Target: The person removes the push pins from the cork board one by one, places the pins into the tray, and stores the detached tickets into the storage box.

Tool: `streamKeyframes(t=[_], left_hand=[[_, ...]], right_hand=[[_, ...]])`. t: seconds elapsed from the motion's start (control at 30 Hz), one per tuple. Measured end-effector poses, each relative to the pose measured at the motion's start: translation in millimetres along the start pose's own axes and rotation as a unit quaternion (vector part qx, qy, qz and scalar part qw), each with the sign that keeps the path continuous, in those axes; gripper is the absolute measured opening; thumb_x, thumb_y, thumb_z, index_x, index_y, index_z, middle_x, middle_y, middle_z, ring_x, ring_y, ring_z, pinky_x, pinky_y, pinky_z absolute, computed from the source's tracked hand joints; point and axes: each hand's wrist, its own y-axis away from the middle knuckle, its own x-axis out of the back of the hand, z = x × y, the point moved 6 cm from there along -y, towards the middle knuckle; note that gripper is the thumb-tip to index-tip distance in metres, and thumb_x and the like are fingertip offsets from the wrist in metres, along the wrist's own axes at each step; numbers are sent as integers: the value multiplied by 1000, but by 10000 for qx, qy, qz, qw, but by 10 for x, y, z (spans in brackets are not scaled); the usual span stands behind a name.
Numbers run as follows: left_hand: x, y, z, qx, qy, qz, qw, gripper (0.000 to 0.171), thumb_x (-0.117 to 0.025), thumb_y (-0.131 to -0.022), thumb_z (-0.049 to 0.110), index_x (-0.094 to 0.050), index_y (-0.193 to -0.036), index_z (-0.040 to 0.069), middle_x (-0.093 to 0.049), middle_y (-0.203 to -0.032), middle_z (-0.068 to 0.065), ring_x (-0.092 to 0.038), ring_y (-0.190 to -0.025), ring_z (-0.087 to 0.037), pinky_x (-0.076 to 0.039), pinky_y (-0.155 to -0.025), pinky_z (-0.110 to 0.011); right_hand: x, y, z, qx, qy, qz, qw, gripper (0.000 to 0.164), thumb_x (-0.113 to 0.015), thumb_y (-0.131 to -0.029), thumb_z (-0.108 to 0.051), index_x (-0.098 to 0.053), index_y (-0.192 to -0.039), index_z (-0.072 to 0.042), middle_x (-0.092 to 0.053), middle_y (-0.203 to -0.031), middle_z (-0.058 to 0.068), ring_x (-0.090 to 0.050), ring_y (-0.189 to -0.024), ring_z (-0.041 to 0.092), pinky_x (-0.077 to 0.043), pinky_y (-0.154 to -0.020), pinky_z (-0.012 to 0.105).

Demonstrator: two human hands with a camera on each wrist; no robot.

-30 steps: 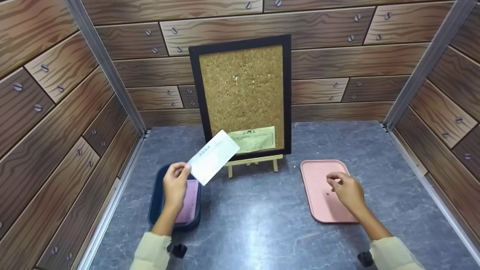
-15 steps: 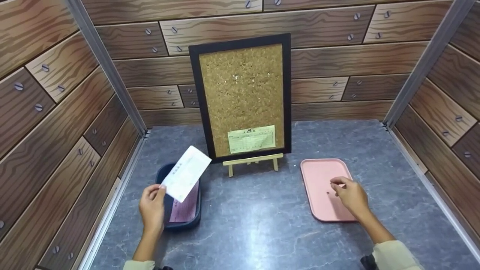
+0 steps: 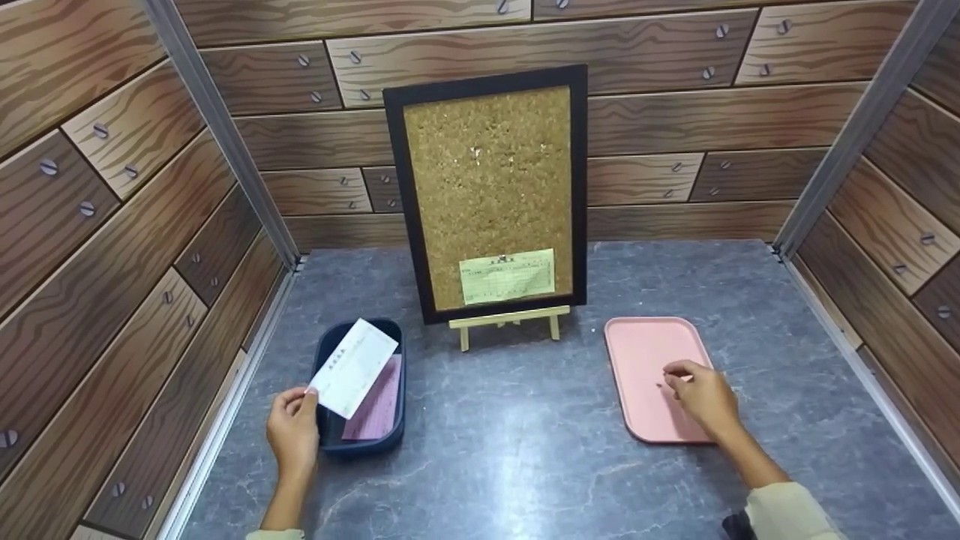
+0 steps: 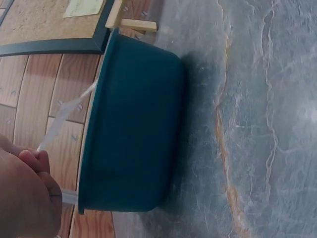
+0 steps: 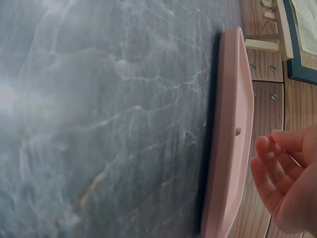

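My left hand (image 3: 292, 431) pinches a corner of a printed white slip (image 3: 356, 367) and holds it tilted over a dark blue tub (image 3: 397, 420). Inside the tub lies a purple printed slip (image 3: 375, 409), partly hidden by the white one. In the left wrist view the white slip (image 4: 64, 116) shows nearly edge-on beside the tub wall (image 4: 133, 124). My right hand (image 3: 701, 397) is over a pink tray (image 3: 637, 345), thumb and forefinger meeting at a tiny dark object. One small pin-like thing (image 3: 659, 385) lies on the tray, brownish (image 5: 237, 131) in the right wrist view.
A black-framed cork board (image 3: 487, 180) leans on a small wooden easel (image 3: 510, 316) at the back, a green slip (image 3: 506, 277) pinned low on it. Wood-patterned walls (image 3: 675, 45) enclose the grey marbled table (image 3: 510, 420) on three sides.
The left hand has carried the white slip from in front of the board back leftward and down over the tub. The right hand has lowered slightly over the tray.
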Motion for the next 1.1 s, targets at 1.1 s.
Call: streamKeyframes(t=[1.1], left_hand=[[-81, -8, 55, -561, -1531, -254, 9863, 26, -67, -89, 24, -62, -106, 6, -67, -97, -14, -59, -96, -31, -39, -84, -44]], right_hand=[[71, 3, 98, -170, 495, -130, 9985, 18, -61, -89, -16, -70, -103, -9, -71, -98, 9, -65, -79, 26, -45, -64, 43]])
